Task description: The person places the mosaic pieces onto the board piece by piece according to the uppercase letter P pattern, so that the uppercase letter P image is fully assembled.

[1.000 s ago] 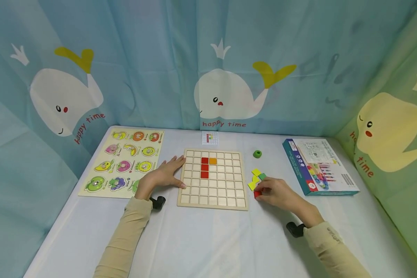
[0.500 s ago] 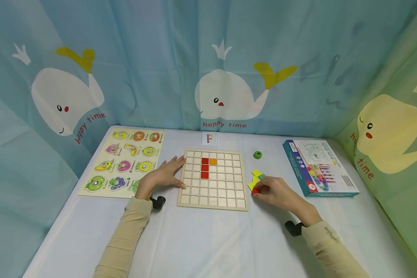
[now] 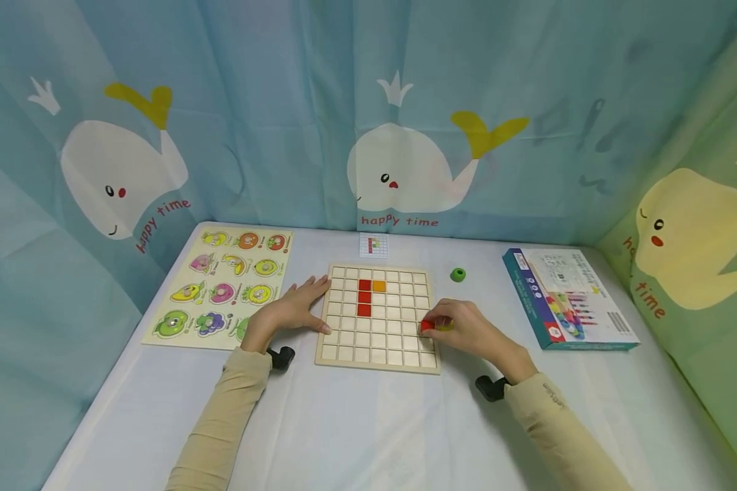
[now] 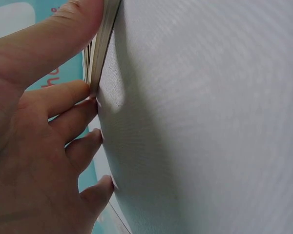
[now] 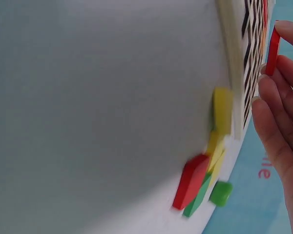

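Pinched between the thumb and fingers of my right hand (image 3: 467, 331) is a red square tile (image 5: 273, 51), held over the right edge of a wooden grid board (image 3: 377, 369). My left hand (image 3: 288, 305) spreads its fingers along the board's left edge, thumb and fingertips against the rim in the left wrist view. On the board lie three red tiles (image 3: 364, 297) in a column, with an orange tile (image 3: 379, 286) beside the top one. In the right wrist view, yellow tiles (image 5: 222, 111), another red tile (image 5: 191, 180) and a green tile (image 5: 198, 196) lie on the table.
A small pattern card (image 3: 374, 245) lies behind the board. To its right sits a green bead (image 3: 458, 275). A fruit puzzle board (image 3: 218, 286) occupies the left side, and a flat game box (image 3: 571, 298) the right. Printed curtains (image 3: 270, 136) enclose the table.
My right hand has drawn the red tile left from the loose tiles, up to the board's right edge. The left hand stays at the board's left edge.
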A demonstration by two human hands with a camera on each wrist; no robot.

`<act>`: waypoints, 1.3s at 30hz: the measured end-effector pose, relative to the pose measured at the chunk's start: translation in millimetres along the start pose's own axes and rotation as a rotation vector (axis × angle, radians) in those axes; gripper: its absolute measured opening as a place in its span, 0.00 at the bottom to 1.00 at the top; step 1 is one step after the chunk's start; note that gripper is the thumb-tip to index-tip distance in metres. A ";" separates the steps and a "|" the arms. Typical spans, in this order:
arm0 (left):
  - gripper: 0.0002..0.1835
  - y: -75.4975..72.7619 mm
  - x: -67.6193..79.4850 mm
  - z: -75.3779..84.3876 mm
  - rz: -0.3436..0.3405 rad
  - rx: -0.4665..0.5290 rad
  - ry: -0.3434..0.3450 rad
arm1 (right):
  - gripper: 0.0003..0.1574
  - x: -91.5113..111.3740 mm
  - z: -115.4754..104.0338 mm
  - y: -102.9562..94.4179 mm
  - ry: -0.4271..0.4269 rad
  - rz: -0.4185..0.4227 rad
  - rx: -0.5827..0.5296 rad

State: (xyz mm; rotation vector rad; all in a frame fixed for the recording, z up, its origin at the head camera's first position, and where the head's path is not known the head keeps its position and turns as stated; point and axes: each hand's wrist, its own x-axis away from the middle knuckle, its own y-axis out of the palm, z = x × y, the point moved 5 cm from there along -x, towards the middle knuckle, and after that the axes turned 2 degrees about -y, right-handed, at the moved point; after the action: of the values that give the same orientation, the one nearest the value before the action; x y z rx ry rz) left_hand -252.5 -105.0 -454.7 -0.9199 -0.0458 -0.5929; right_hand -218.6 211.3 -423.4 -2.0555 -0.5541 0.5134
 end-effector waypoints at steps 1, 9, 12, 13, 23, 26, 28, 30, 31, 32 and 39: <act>0.58 0.0 0.2 0.2 0.001 0.001 -0.001 | 0.09 -2.9 -2.0 1.0 0.000 -0.003 -0.005; 0.58 -0.5 0.9 0.0 0.002 -0.004 -0.009 | 0.11 -24.4 -15.7 10.7 -0.028 -0.021 -0.037; 0.58 -0.7 0.9 0.2 0.001 -0.010 -0.013 | 0.11 -30.5 -18.4 15.7 -0.027 -0.033 -0.042; 0.58 -0.6 0.8 0.1 0.001 -0.011 -0.014 | 0.12 -32.6 -19.4 17.1 -0.027 -0.037 -0.042; 0.58 -0.3 -2.3 1.5 -0.001 -0.024 -0.008 | 0.13 -50.0 -31.4 28.6 -0.044 -0.067 -0.082; 0.58 -0.3 -2.2 1.5 0.001 -0.026 -0.007 | 0.13 -55.2 -35.3 32.9 -0.054 -0.071 -0.088; 0.58 -0.3 -1.9 1.4 0.003 -0.025 -0.005 | 0.14 -58.6 -38.1 35.8 -0.061 -0.078 -0.084; 0.58 -0.4 -1.5 1.0 0.004 -0.024 -0.006 | 0.14 -61.7 -40.8 38.4 -0.069 -0.092 -0.078; 0.58 -0.5 -1.3 1.0 0.004 -0.023 -0.006 | 0.14 -63.4 -42.2 39.8 -0.072 -0.101 -0.074; 0.58 -0.6 -1.1 1.1 0.006 -0.025 -0.002 | 0.13 -65.1 -43.8 41.3 -0.075 -0.112 -0.067; 0.58 -1.0 -2.8 0.7 -0.006 -0.035 -0.009 | 0.12 -76.2 -54.2 51.3 -0.108 -0.165 -0.018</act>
State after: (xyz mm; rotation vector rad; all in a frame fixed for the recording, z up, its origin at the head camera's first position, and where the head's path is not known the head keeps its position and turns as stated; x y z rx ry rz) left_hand -255.3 -103.7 -454.3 -0.9566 -0.0467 -0.5965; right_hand -241.0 107.2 -429.9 -1.9866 -0.7876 0.5256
